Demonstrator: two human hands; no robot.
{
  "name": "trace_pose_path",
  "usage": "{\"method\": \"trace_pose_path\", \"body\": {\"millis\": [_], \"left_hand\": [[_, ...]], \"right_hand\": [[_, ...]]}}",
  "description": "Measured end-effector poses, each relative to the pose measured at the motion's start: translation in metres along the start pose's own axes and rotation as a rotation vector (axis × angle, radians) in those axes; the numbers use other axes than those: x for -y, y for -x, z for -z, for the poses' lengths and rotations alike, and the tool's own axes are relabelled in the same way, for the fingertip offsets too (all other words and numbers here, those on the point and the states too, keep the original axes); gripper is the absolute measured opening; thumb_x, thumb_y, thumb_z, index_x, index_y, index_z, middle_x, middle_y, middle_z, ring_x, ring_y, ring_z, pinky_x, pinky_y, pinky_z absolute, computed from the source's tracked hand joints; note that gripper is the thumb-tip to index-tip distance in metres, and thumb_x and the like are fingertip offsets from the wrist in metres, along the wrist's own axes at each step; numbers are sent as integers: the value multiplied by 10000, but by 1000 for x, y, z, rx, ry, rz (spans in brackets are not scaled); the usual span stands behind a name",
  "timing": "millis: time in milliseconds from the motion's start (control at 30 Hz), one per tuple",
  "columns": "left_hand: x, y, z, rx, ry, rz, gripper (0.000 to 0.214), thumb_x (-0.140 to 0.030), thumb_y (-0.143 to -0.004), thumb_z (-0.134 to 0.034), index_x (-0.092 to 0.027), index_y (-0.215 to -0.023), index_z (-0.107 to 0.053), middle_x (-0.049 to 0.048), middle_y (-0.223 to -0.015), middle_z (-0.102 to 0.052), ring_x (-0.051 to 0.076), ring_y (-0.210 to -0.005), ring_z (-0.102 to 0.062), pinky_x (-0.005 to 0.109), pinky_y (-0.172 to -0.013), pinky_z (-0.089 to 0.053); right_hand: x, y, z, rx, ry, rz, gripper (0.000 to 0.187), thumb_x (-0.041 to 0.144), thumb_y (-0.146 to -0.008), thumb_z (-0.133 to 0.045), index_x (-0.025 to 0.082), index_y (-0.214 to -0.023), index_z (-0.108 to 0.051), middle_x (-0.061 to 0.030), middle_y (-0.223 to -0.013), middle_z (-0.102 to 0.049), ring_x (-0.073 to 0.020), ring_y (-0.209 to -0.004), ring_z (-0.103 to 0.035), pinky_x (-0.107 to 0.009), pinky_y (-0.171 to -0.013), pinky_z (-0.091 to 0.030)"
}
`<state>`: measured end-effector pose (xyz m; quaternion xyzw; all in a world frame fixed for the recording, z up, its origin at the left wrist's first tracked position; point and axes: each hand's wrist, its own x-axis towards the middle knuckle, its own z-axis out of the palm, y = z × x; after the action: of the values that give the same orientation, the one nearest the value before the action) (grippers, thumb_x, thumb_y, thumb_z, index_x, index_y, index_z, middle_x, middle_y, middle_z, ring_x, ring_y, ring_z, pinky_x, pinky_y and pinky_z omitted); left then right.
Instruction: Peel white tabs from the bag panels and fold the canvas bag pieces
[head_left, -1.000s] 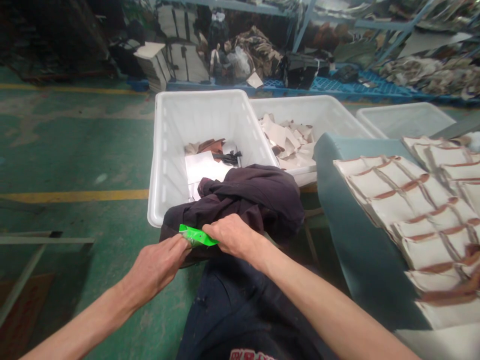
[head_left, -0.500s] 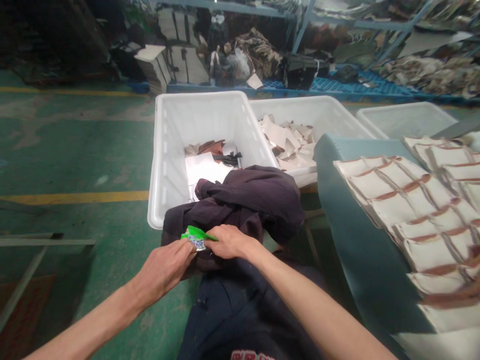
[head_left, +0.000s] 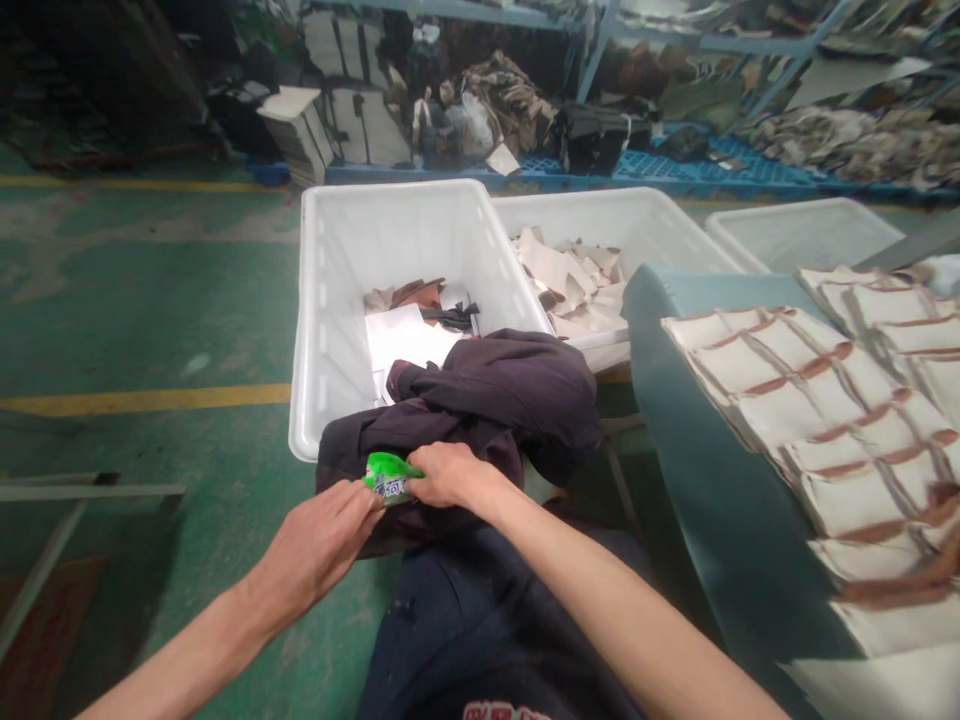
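Note:
A small green and white printed packet (head_left: 389, 482) is held between both hands. My left hand (head_left: 334, 525) pinches its left side, and my right hand (head_left: 452, 474) grips its right end with the fingers closed. What the packet contains is hidden. Just beyond and beneath the hands, a dark purple-black garment (head_left: 487, 385) lies bunched over the near rim of a white plastic bin (head_left: 313, 300). Inside that bin are a white sheet (head_left: 405, 342), brown scraps (head_left: 421, 294) and a black strip (head_left: 452, 317).
A second white bin (head_left: 637, 208) holds pale offcuts (head_left: 566, 280). To the right, a blue-grey covered table (head_left: 667, 400) carries rows of cream pieces with brown edges (head_left: 810, 390). Loaded blue shelving (head_left: 540, 172) stands behind. A metal frame (head_left: 82, 490) is at left on the green floor.
The packet has been turned flatter, so more of its printed face shows. Both hands stay on it, and the whole view has shifted slightly.

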<state>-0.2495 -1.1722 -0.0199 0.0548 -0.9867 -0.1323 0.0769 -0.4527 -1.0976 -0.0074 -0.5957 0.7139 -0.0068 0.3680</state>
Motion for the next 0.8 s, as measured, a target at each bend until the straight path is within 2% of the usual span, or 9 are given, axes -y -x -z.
{"method": "trace_pose_path", "body": {"millis": [100,167,233,267,333,467,600,667,800], "left_hand": [[11,4,-3,5,26,69,250,-229,-1110,-385,-217,-942,-569,13,-827,-642,200,-740,-615,309,-661,-476],[19,5,-8,0,45,111,271,-261,-1111,-376,-221,-945,-586,18,-831,-652,198,-741,-623,306,-665,-483],[24,4,-15,-4,56,132,288,-286,-1114,-357,-225,-964,-595,19,-839,-658,195,-742,-640,304,-660,-487],[25,3,-19,-2,54,145,288,-294,-1116,-352,-226,-974,-593,19,-844,-659,194,-741,-651,303,-653,-486],[27,1,-26,-6,28,170,272,-299,-1117,-357,-223,-988,-584,23,-856,-667,196,-739,-672,302,-627,-473],[30,-3,-32,15,52,85,273,-249,-1102,-356,-236,-911,-551,3,-791,-660,191,-666,-665,303,-570,-423],[35,-12,-21,56,35,44,247,-243,-1089,-402,-250,-893,-552,-25,-746,-641,188,-631,-631,309,-576,-381],[36,-18,-12,76,61,10,240,-250,-1095,-403,-257,-910,-557,-25,-767,-660,186,-662,-641,310,-587,-377],[41,-24,-1,70,71,3,286,-302,-1117,-356,-240,-922,-555,-15,-786,-656,179,-678,-633,303,-607,-382]], "right_hand": [[-11,27,3,-231,-107,-26,464,514,-1003,-587,238,-1372,-640,-94,-1305,-764,-270,-1205,-717,-395,-1012,-552],[-30,46,2,-588,-198,-59,411,445,-1015,-581,236,-1364,-636,-89,-1339,-741,-250,-1226,-692,-384,-1067,-524],[-59,61,0,-941,-172,-133,414,377,-1009,-577,198,-1380,-620,-136,-1432,-676,-279,-1334,-612,-416,-1139,-476],[-76,67,-2,-1059,-128,-197,467,380,-995,-593,169,-1411,-591,-169,-1492,-624,-307,-1401,-552,-450,-1178,-440],[-111,76,-9,-1180,-86,-359,641,438,-951,-645,105,-1481,-509,-236,-1572,-521,-364,-1476,-463,-516,-1214,-389],[-160,90,-49,-1183,-308,-648,941,619,-867,-671,78,-1575,-370,-277,-1576,-486,-411,-1469,-470,-551,-1195,-403],[-176,90,-90,-1008,-480,-666,1035,646,-812,-686,94,-1606,-317,-280,-1568,-498,-418,-1445,-504,-555,-1163,-437],[-181,86,-92,-1016,-429,-642,1066,654,-792,-712,107,-1612,-307,-276,-1588,-477,-423,-1460,-486,-565,-1175,-421],[-198,78,-66,-1007,-288,-533,1172,651,-739,-783,88,-1625,-264,-300,-1611,-441,-429,-1497,-446,-585,-1199,-389]]}}
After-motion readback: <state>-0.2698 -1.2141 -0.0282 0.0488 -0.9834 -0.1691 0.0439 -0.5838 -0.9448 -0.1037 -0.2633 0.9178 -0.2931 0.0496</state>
